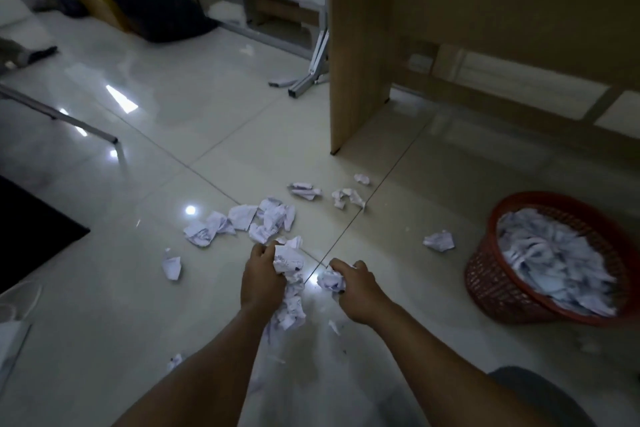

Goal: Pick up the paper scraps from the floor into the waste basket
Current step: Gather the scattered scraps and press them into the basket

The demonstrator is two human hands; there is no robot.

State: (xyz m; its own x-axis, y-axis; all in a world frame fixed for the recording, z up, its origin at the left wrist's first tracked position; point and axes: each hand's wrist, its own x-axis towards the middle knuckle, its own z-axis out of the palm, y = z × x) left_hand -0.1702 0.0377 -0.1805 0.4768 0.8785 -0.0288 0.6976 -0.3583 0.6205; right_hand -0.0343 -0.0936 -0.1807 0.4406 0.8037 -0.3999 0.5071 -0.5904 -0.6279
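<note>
Floor [398, 156]: pale glossy tiles, dim light, glare spots. A wooden desk panel [360, 45] stands at its far side.

Waste basket [485, 288]: red mesh, on the floor at the right edge of the view. It's already heaped with paper and its far right rim is cut off.

Key relation: the basket lies to the right of both hands, and the right hand is the nearer one. I'd dump the right load first; the left has to cross over.

Main scrap cluster [270, 218] sits on the floor just beyond the left hand, straddling a tile seam.

Left hand [261, 274]: fingers curled round a long bundle of crumpled paper [289, 274]. The bundle's long axis runs from the fist back toward the person, with the tail hanging loose, so it looks likely to shed.

Right hand [356, 284]: clenched on a crumpled ball [330, 281], low over the floor.

Loose scraps:
- a lone one [439, 241] between the right hand and the basket
- three far ones [304, 191], near the desk panel foot
- a single scrap [172, 265] to the left
- a small bit [175, 362] beside the left forearm

Hard to tell:
- how many sheets are in either grip
- whether the ball is clear of the floor
- anything under the forearms
- the markings on the paper, which are unreadable
</note>
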